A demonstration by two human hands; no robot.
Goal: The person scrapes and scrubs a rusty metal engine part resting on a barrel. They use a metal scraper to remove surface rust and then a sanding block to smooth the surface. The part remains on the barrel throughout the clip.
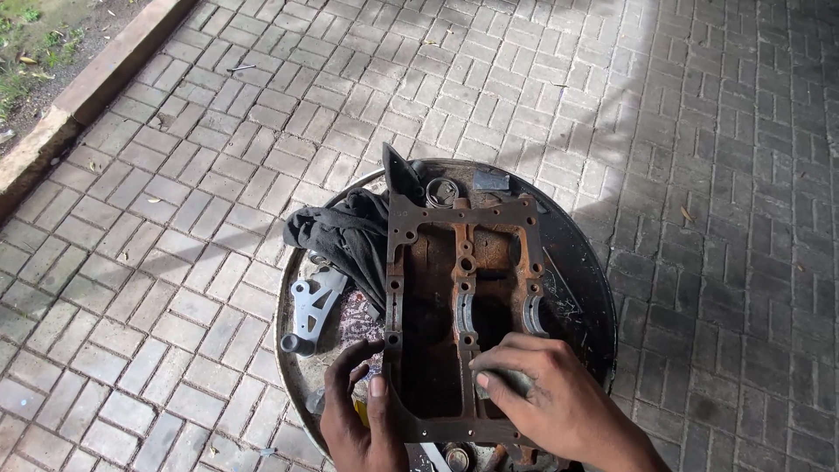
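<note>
Mid-scrub on the rusty engine crankcase half (461,315) lying on the round metal tray (577,280), left hand (360,411) clamping its near corner, right hand (546,393) pinching a grey abrasive pad (509,381) against the near rail, probably needs firm, even strokes next.

We're outdoors here, an open-air repair spot: grey interlocking brick paving (175,175) all around, a concrete kerb (87,87) with grass beyond it. Serving as a tabletop, a round greasy metal drum top (581,288) carries a rusty cast-iron engine casing (459,297), a dark oily rag (345,232) and a silver aluminium bracket (313,301).
</note>
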